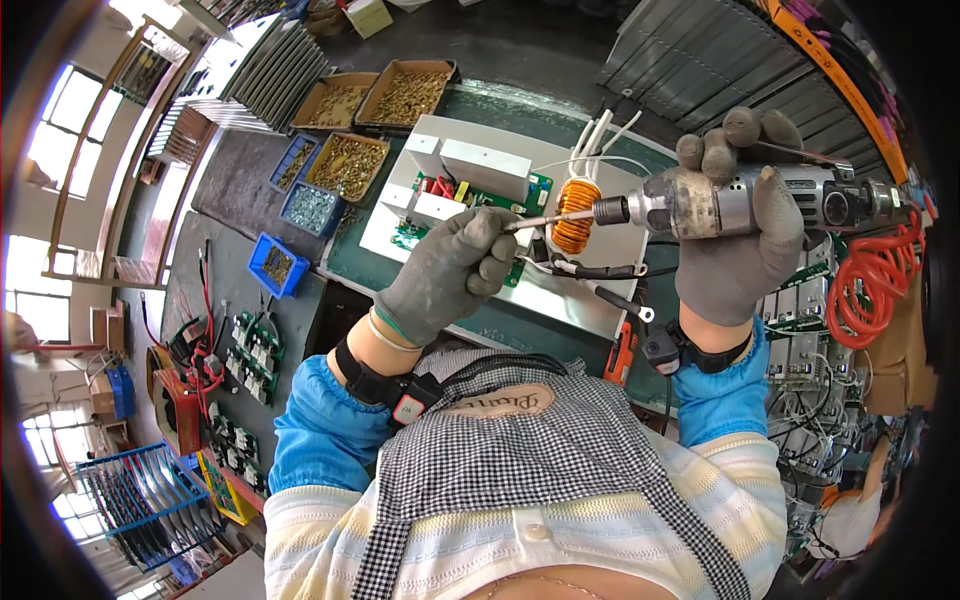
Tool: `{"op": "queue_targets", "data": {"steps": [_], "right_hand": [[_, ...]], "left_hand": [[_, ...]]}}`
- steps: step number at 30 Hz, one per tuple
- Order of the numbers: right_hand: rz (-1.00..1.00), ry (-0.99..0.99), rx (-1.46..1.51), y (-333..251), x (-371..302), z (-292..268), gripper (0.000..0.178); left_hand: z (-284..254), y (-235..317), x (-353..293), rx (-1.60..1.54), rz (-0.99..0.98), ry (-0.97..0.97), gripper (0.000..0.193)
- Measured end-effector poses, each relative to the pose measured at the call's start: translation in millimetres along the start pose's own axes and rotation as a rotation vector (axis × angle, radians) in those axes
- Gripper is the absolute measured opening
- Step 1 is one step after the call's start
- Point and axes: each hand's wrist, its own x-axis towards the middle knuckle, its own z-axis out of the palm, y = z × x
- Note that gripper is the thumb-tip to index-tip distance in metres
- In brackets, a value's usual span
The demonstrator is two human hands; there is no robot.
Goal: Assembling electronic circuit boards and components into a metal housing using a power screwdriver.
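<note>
My right hand [740, 240], in a grey glove, is wrapped round the silver body of a pneumatic screwdriver [700, 203], held level and pointing left. Its long bit [550, 219] reaches across to my gloved left hand [450, 262], whose thumb and fingers pinch the bit's tip. Whether a screw sits there too is hidden by the fingers. Beneath the bit lies a white metal plate [385, 235] carrying a green circuit board [540, 190] with pale heat sinks [485, 168]. An orange-wound toroidal coil [574, 215] stands right behind the bit, white leads rising from it.
Card trays of brass-coloured fasteners [405, 92] and blue bins [310, 208] sit at the back left. Black cables with ring lugs [620, 300] cross the plate's right part. A red coiled air hose [865, 295] hangs at right; an orange-handled tool [621, 355] lies near the front edge.
</note>
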Motion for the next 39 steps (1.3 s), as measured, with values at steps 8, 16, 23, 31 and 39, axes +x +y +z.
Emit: {"op": "queue_targets", "data": {"steps": [8, 16, 23, 31, 39], "right_hand": [[-0.028, 0.165, -0.112, -1, 1, 0, 0.038], [0.036, 0.325, -0.021, 5, 5, -15, 0.031], [0.107, 0.426, 0.068, 17, 12, -24, 0.022], [0.168, 0.389, 0.048, 39, 19, -33, 0.02], [0.127, 0.271, -0.04, 52, 20, -30, 0.03]], "left_hand": [[19, 2, 4, 0.199, 0.159, 0.109, 0.035], [34, 13, 10, 0.505, 0.243, 0.225, 0.033], [30, 20, 14, 0.558, 0.274, 0.227, 0.033], [23, 16, 9, 0.539, 0.303, 0.281, 0.051], [-8, 16, -23, 0.719, -0.177, 0.116, 0.047]]}}
